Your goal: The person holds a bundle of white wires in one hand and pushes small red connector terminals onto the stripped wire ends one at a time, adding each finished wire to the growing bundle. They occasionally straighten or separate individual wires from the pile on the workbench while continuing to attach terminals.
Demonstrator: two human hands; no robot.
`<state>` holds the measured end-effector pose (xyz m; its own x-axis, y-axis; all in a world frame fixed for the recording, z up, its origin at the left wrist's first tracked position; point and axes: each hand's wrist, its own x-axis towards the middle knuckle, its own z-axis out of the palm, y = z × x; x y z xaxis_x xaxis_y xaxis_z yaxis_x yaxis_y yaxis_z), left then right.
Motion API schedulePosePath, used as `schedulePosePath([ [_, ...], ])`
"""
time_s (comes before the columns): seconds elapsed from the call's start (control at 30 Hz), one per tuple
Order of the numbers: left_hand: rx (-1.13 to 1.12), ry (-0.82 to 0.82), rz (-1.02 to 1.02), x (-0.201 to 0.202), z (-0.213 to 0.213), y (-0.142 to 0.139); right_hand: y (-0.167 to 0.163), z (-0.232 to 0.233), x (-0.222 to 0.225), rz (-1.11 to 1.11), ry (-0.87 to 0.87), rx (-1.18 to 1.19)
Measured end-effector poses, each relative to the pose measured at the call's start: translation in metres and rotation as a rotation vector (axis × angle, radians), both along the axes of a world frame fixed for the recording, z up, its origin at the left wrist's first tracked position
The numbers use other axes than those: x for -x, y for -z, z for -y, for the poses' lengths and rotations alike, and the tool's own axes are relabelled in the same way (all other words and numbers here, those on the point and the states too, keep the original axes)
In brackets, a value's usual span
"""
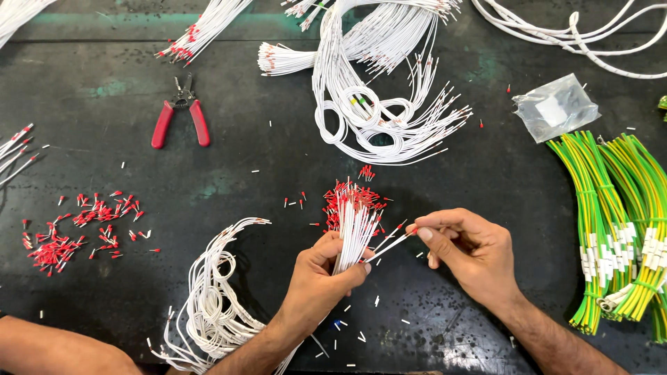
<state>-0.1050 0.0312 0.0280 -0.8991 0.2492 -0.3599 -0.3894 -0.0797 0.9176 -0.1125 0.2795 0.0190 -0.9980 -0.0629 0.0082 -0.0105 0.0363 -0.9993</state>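
A bundle of thin white wires (354,232) is gripped upright in the left hand (321,274), the fingers closed around it near its upper part, so that the ends stand just above the fist. Most of those ends are capped with small red ferrules (349,196). The rest of the bundle is trailed down and to the left, where it is coiled in loose loops (212,305) on the dark table (278,160). One wire (389,243) is drawn sideways out of the bundle and is pinched near its tip between thumb and forefinger of the right hand (462,250); whether a ferrule is already seated on that tip cannot be made out, the spot being too small. A scatter of loose red ferrules (76,232) is spread on the table well to the left, and a few more lie just beside the bundle's ends. Red-handled pliers (180,114) are laid farther back on the left. A larger heap of white wires (379,104) is spread at the back centre. Green-and-yellow wires (615,222) are stacked at the right edge, with a small clear bag (556,107) behind them.
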Motion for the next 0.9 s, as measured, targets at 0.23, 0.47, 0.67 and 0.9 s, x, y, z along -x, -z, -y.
schedulePosePath([
  [0.23,0.007,-0.016,-0.013,-0.001,0.002,-0.002,0.007,0.005,0.003,0.173,-0.063,0.003],
  [0.47,-0.031,-0.067,0.057,0.000,0.003,0.004,-0.004,0.018,0.007,0.041,0.016,-0.444],
  [0.67,-0.153,-0.108,0.089,0.000,0.003,0.017,-0.014,0.030,0.009,-0.530,-0.158,-0.844],
  [0.9,-0.214,-0.142,0.074,-0.001,-0.001,0.022,-0.011,0.031,0.010,-0.467,-0.168,-0.836],
])
